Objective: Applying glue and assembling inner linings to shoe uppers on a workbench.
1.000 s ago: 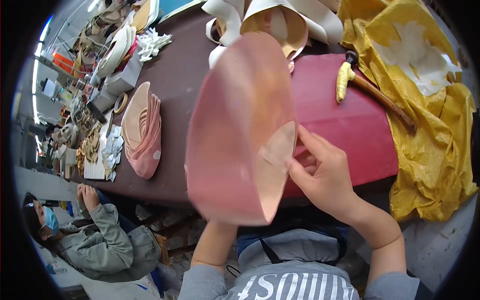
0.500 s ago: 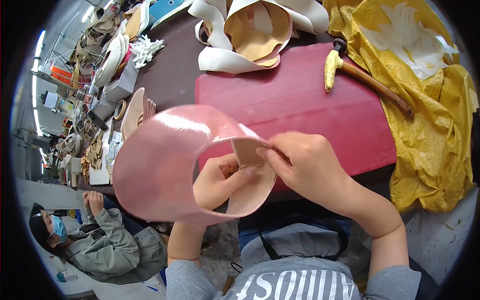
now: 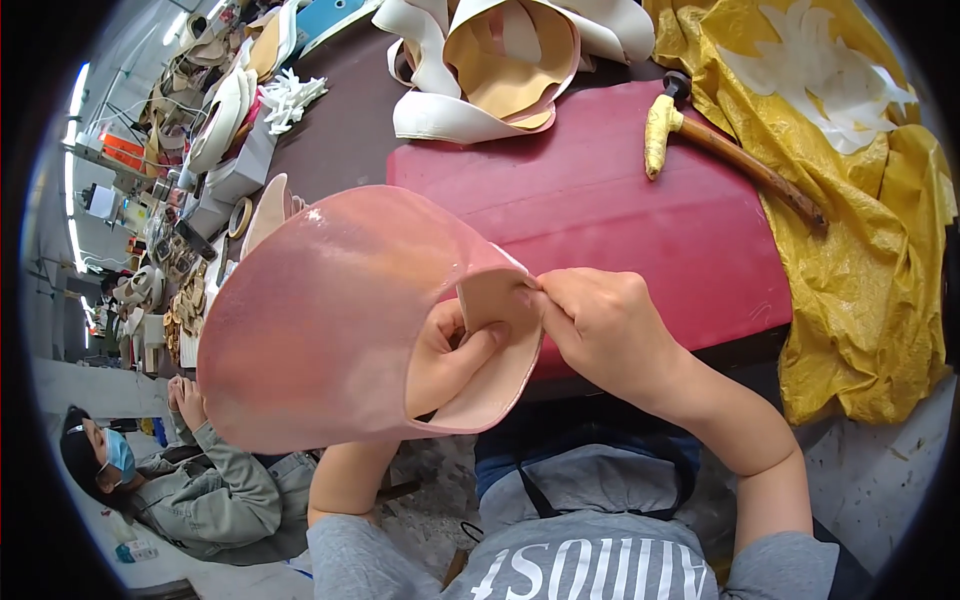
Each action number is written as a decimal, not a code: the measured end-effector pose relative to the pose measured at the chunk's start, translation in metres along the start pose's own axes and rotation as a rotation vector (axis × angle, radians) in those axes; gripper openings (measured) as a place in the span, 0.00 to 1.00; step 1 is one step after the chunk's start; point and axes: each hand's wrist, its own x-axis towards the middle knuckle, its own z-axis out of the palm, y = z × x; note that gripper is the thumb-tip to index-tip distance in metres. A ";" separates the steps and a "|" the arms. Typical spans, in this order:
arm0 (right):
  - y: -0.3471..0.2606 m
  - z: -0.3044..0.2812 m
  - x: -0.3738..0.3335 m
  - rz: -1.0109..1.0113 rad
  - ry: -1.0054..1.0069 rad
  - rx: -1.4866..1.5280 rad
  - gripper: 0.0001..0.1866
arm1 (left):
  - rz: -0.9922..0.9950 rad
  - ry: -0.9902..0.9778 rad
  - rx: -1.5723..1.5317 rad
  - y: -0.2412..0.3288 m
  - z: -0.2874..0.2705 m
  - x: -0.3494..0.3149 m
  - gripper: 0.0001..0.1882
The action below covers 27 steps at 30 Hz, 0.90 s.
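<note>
Both my hands hold a glossy pink leather piece (image 3: 310,320), likely a shoe upper, bent into a loop with a beige inner side. It is raised in front of me, over the table's near edge. My left hand (image 3: 455,355) reaches through the loop, its thumb pressed on the beige lining and its other fingers mostly hidden behind it. At the right end of the loop, my right hand (image 3: 600,325) pinches the edge between thumb and fingers.
On the table lie a red mat (image 3: 640,240), a hammer (image 3: 745,160) with a yellow-wrapped head and white and tan leather pieces (image 3: 430,115). A yellow sheet (image 3: 850,290) drapes the right side. A masked person (image 3: 210,490) sits at left; cluttered supplies (image 3: 190,300) lie beyond.
The pink piece has swung slightly left and turned, so its broad outer face shows more and the loop's opening looks narrower. Both hands keep their hold.
</note>
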 end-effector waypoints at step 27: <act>0.119 -0.105 0.022 0.082 0.137 -0.798 0.15 | 0.111 0.091 0.806 0.025 -0.028 0.055 0.17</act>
